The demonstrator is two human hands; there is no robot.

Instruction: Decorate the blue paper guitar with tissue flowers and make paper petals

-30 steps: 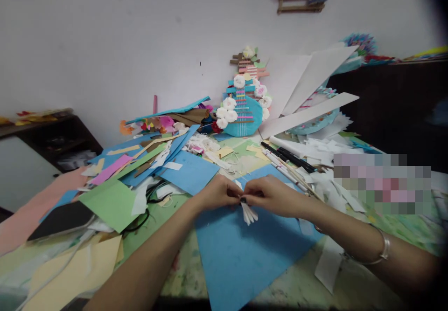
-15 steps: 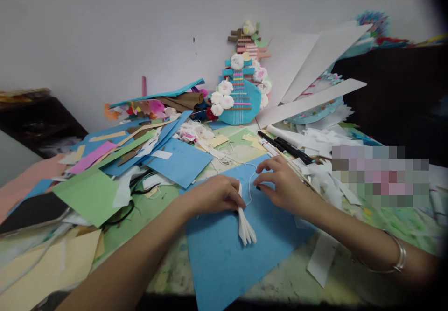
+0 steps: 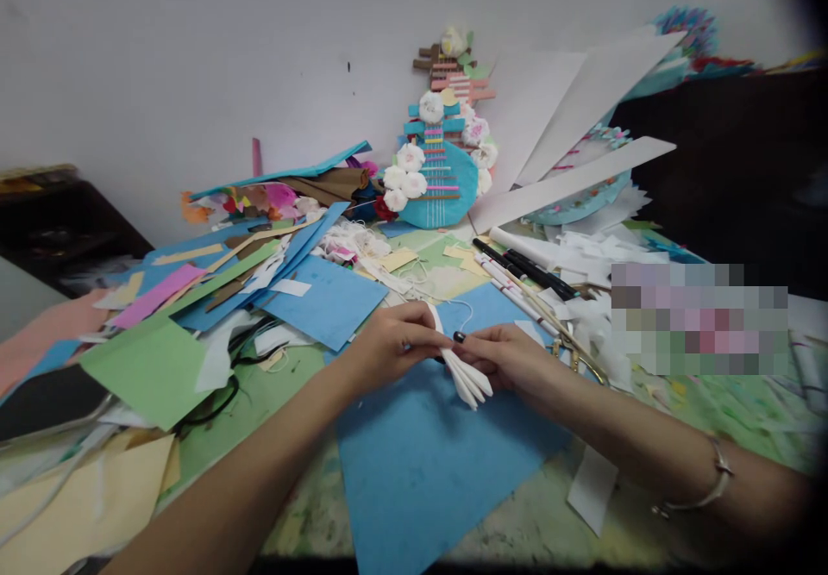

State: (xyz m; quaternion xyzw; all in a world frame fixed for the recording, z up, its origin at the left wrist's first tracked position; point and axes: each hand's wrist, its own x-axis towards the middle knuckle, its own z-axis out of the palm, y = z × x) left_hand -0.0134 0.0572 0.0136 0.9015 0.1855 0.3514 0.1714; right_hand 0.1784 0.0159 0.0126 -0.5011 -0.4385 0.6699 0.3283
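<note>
We see a narrow bundle of white, thin, pleated paper [image 3: 470,381] near the middle, pinched at its waist above a large flat sheet of bright blue paper [image 3: 433,480], its folds fanning into soft, pointed ends that tilt down to the right. The left hand [image 3: 392,342] is clamped on the bundle, thumb and fingers pressed together about its upper part. The right hand [image 3: 508,355] closes on it from the other side, its dark-nailed thumb at the waist and its other fingers partly hidden behind the folds. A loose loop of thin white string [image 3: 467,312] curls just above (we cannot tell whether the fingers also nip it). A slim, shiny silver bracelet [image 3: 715,484] rings the right forearm.

Beneath the blue sheet we find a tabletop [image 3: 278,407] with a mottled green, paint-stained surface. To the right lie smooth black pens [image 3: 536,269] and a pair of gold-coloured metal scissors handles [image 3: 573,359], partly covered; to the left, a stiff, flat green paper sheet [image 3: 146,368]. Against the wall leans a rounded turquoise lute-shaped craft [image 3: 461,196], strung with pale strands and dressed with ruffled white paper flowers [image 3: 410,158].
</note>
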